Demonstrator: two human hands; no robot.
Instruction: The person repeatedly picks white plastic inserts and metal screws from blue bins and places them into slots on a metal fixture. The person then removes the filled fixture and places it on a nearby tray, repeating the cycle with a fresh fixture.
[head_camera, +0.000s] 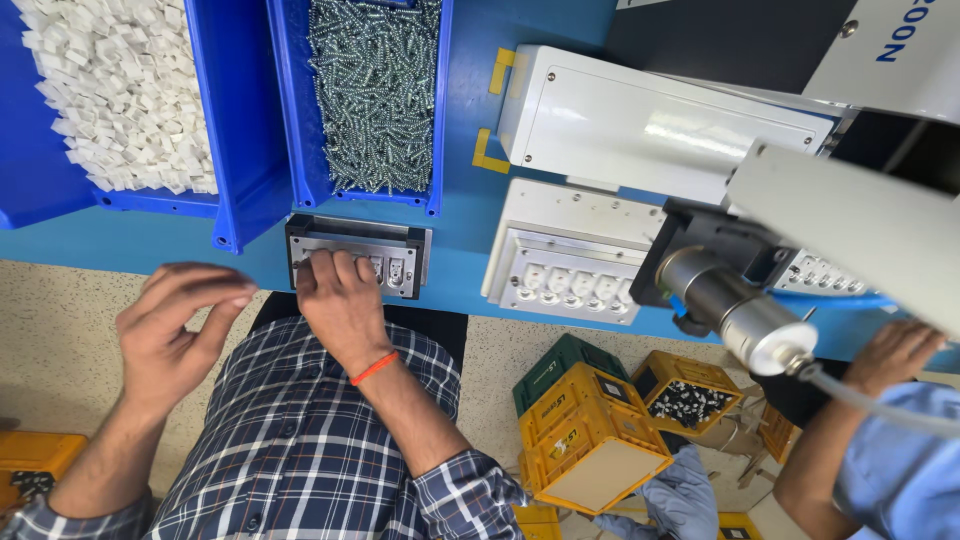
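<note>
At the near edge of the blue worktop (470, 215), the right hand (338, 300) presses bunched fingertips onto the small grey metal fixture with white inserts (390, 262). The left hand (178, 325) hovers beside it, loosely curled, holding nothing visible, below the blue bin of white plastic pieces (120, 95).

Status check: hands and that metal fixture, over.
Right hand fingertips down on metal fixture, grip unclear. Left hand beside it, fingers pinched, contents hidden. Blue screw bin just beyond; nothing blocking.
</note>
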